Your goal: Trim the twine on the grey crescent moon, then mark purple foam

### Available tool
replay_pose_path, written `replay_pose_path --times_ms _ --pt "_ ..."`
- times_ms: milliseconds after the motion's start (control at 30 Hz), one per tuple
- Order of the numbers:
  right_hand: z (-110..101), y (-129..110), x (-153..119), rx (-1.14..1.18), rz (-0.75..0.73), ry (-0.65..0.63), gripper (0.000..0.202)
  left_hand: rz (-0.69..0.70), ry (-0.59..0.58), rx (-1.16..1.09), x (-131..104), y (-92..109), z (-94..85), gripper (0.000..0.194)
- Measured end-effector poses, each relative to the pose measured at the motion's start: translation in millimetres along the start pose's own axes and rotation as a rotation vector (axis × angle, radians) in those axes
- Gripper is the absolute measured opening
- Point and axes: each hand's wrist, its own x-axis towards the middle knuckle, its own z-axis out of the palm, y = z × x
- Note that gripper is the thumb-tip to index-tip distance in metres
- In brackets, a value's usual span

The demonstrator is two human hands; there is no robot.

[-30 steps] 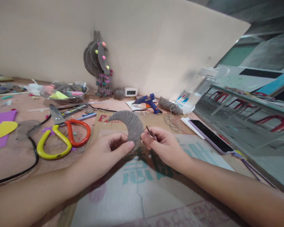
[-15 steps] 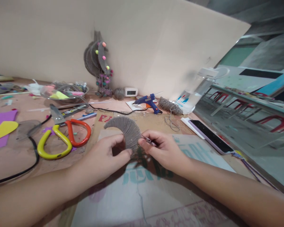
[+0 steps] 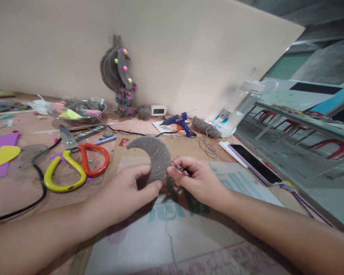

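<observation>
My left hand point(image 3: 137, 187) grips a crescent moon shape point(image 3: 157, 152) wound closely with grey-brown yarn, the thumb across its lower part. Its upper tip points left. At the crescent's right edge, my right hand point(image 3: 193, 177) is closed on a small, thin, shiny pointed tool point(image 3: 180, 168). Most of that tool is hidden by the fingers, so its exact kind is unclear. The right fingertips are right up against the yarn-wrapped edge. Below the hands, a loose strand of yarn point(image 3: 170, 244) trails down over a printed translucent plastic sheet point(image 3: 126, 236).
Scissors point(image 3: 80, 168) with yellow and red handles lie left. Behind are a blue glue gun point(image 3: 180, 123), a yarn bundle point(image 3: 206, 128), a small digital clock point(image 3: 158, 110) and a bowl of craft bits point(image 3: 86, 119). A phone point(image 3: 256, 164) lies right. Crescents with pompoms point(image 3: 117, 72) hang on the wall.
The crescent has tilted and shifted very slightly within my left hand. Both hands keep almost the same position, and the view has moved a little.
</observation>
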Motion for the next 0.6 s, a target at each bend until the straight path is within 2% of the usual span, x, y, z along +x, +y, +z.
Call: replay_pose_path --times_ms 167,333,600 --pt "-1.4 -0.3 1.7 0.017 0.001 0.025 0.029 -0.003 0.050 -0.053 0.2 2.0 -1.1 0.016" --pt "-3.4 -5.5 3.2 0.007 0.014 0.062 0.033 -0.026 0.026 -0.118 -0.5 3.2 -2.0 0.022" --pt "-2.2 -4.0 3.7 -0.004 -0.032 0.062 0.031 -0.074 -0.003 -0.027 0.5 0.1 -1.2 0.030"
